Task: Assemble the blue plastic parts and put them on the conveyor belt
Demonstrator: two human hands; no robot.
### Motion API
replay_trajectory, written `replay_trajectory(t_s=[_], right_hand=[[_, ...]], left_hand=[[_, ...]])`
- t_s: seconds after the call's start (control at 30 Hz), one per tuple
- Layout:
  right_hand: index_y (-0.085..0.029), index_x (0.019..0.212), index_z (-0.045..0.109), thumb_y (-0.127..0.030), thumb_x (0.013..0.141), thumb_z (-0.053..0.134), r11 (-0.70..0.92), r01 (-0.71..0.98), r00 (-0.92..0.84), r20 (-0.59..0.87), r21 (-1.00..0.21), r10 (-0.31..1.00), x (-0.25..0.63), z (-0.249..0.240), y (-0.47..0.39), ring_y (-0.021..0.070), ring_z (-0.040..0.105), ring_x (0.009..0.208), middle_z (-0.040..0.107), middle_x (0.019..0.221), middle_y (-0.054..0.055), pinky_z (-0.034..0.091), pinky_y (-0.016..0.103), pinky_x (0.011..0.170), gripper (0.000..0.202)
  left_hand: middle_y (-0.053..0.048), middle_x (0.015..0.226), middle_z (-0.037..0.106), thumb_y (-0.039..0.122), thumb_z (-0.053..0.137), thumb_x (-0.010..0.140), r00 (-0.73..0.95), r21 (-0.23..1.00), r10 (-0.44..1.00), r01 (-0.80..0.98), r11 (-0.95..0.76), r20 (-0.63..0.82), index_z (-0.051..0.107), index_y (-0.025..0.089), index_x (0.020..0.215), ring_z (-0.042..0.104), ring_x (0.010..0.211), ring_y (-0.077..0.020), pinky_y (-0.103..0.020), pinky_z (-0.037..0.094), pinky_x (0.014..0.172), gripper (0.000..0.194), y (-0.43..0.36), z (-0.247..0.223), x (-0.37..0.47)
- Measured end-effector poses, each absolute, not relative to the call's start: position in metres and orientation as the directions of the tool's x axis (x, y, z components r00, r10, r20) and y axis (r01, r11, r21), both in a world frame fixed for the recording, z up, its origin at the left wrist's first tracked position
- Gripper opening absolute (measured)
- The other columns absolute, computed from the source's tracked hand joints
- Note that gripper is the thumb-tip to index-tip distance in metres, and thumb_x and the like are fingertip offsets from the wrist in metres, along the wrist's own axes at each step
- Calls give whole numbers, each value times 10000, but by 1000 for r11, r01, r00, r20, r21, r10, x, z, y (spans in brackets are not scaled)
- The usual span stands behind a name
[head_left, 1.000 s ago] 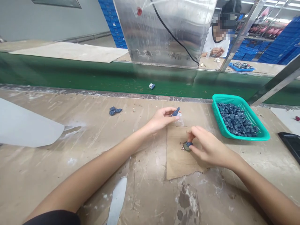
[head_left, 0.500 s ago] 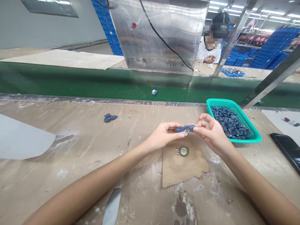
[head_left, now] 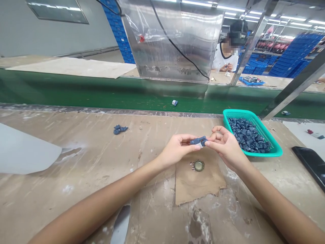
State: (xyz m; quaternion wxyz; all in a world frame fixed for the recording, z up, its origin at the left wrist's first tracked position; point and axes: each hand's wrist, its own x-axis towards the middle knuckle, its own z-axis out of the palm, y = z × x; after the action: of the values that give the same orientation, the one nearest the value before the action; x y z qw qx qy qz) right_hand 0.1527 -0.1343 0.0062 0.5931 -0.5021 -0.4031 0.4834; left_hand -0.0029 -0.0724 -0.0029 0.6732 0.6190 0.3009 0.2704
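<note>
My left hand (head_left: 176, 149) is closed around a small dark-blue and white plastic part (head_left: 196, 141), its fingers behind and the thumb in front. From the right, my right hand (head_left: 224, 144) pinches a small dark-blue plastic piece (head_left: 203, 142) against the end of that part. Its exact shape is mostly hidden by the fingertips. Below the hands, a round metal cap with a scalloped edge (head_left: 198, 165) lies on a torn brown paper sheet (head_left: 195, 189), with tiny bits beside it.
A green basket (head_left: 275, 151) of dark-blue pieces (head_left: 250, 135) stands right of my right hand. Some blue pieces (head_left: 120, 129) lie left on the table. A blue-white part (head_left: 174, 102) rests on the green belt (head_left: 101, 98). A black object (head_left: 309, 166) lies far right; a co-worker (head_left: 224, 61) sits opposite.
The piece in my right hand now sits closer against the part in my left. On the belt, the blue-white part has shifted right, and another shows more fully at the far right.
</note>
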Motion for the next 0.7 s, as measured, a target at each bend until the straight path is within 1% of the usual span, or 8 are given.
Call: replay_trajectory(t_s=[0.2,0.33,0.4,0.43,0.5,0.57,0.63,0.7], right_hand=[[-226,808,409,-269,565,762,121,-76,196,104,-990,975,147,14,-140,197,626,825,510,575,-75,493,322,778,431],[-230,826,413,-268,671,686,203,-37,168,194,-978,966,138,15,-147,210,610,913,493,593,-68,493,327,792,316],[-241,914,417,-260,725,640,254,70,142,261,-965,955,144,17,-146,206,600,937,500,610,-63,477,344,824,293],[-247,979,413,-258,741,626,284,185,122,309,-941,943,152,18,-144,206,589,958,530,649,-51,459,357,850,320],[-248,1090,402,-251,766,598,318,520,97,424,-793,900,182,23,-137,219,556,1001,599,822,5,417,388,892,379],[-209,1104,450,-225,780,554,179,846,120,506,-503,854,222,24,-128,256,525,1013,584,1013,85,392,415,887,340],[-149,1019,525,-177,773,506,-132,964,231,480,-231,846,262,19,-119,293,526,967,578,973,138,399,417,834,249],[-126,950,566,-151,743,511,-300,950,311,385,-91,869,291,7,-112,298,553,870,597,853,136,414,391,764,216]], left_hand=[[-44,942,677,229,682,641,598,998,800,-68,1,40,667,157,840,610,885,-200,-309,472,828,213,-84,0,-1],[-32,930,678,216,673,646,561,997,825,-70,-37,70,665,172,813,613,866,-188,-291,481,811,173,-92,5,-1],[-28,879,682,228,667,654,595,997,801,-15,-78,72,669,177,810,616,837,-183,-287,483,796,165,-86,9,0],[-29,871,680,241,663,658,612,993,786,17,-119,84,672,180,812,614,834,-184,-288,482,794,166,-79,10,1],[-39,914,670,272,660,657,609,965,779,84,-250,149,679,186,818,603,866,-193,-292,469,810,183,-53,11,5],[-47,977,655,302,655,652,546,910,810,188,-368,215,683,192,844,587,910,-203,-292,449,833,222,-15,8,7],[-46,942,665,319,623,676,454,850,876,388,-357,161,672,188,909,596,875,-204,-288,443,812,271,29,2,5],[-48,922,669,313,578,712,321,730,943,625,-277,83,647,183,985,603,841,-204,-275,445,763,310,68,-5,-2]])
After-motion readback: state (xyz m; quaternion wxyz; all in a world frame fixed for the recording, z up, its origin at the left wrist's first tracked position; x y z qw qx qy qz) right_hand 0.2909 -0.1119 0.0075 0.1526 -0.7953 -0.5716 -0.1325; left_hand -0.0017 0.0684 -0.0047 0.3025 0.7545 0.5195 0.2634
